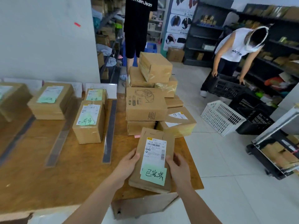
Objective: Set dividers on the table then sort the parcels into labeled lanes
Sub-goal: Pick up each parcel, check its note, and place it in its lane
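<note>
cardboard parcel [153, 160], long axis pointing away from the person, is gripped at its long edges by the left hand [127, 164] and right hand [178, 167] above the desk [64, 183], right of the nearest divider [110, 131], filled lanes to its left.

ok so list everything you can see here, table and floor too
table: one, brown wood, left foreground
divider strips: three, dark grey, lengthwise on table
sorted parcels: four, brown, labelled, in the lanes
unsorted pile: several boxes, brown, table's far right
held parcel: one, brown, green note, table's near right
white crate: one, floor right
black crates: at least two, floor right
other people: two, background
left hand: grips held parcel's left edge
right hand: grips its right edge
</note>
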